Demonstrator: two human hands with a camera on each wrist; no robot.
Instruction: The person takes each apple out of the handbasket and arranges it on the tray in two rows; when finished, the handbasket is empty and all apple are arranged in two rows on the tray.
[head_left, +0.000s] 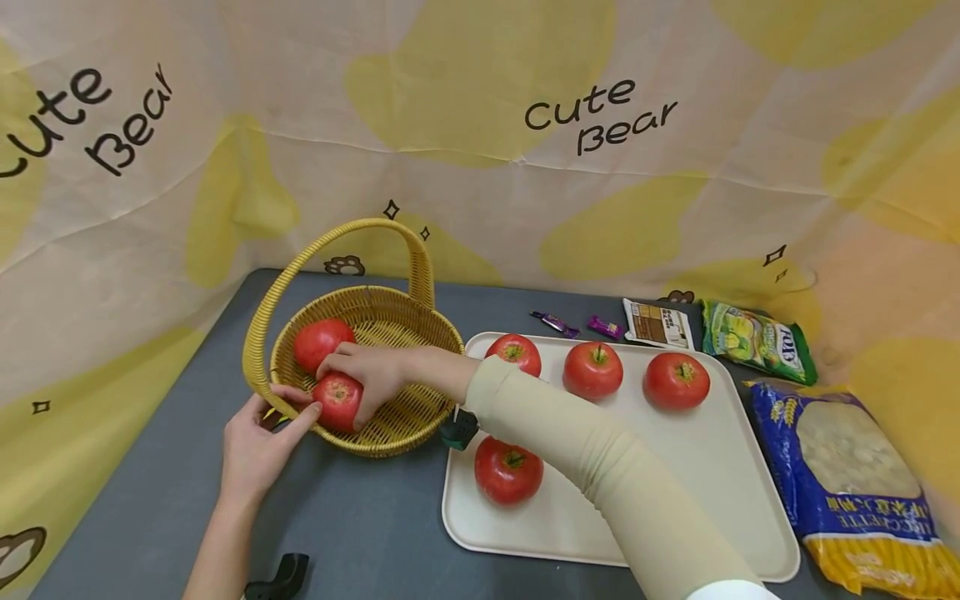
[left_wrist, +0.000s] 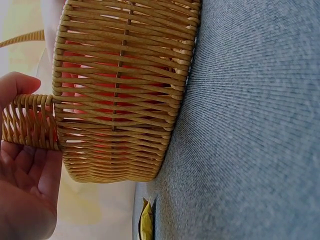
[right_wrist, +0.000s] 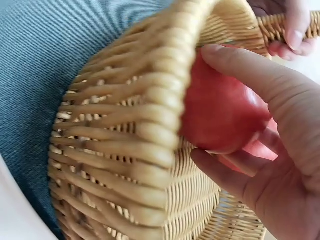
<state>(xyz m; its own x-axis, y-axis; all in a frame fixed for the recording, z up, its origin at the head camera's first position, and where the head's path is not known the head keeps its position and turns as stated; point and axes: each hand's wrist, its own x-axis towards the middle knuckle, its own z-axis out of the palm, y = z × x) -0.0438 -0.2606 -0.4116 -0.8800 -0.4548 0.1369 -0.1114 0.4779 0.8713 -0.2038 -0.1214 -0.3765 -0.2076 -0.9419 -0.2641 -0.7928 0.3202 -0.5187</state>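
A yellow wicker basket (head_left: 408,417) stands at the left of the table, its arched handle up. My left hand (head_left: 257,446) grips the near base of the handle (left_wrist: 30,120), thumb on one face and fingers behind it. My right hand (head_left: 375,375) reaches into the basket and holds a red apple (right_wrist: 220,107), with thumb and fingers spread around it, just inside the rim by the handle. Another red apple (head_left: 321,343) lies behind it in the basket. Through the weave in the left wrist view, red shows, but I cannot tell one fruit from the other.
A white tray (head_left: 600,533) to the right bears several red apples (head_left: 675,381), one partly behind my right sleeve. Beyond it lie purple-wrapped sweets (head_left: 604,327), a brown-and-white packet (head_left: 658,323) and a green snack bag (head_left: 757,340). A blue-and-yellow bag (head_left: 855,475) flanks the tray.
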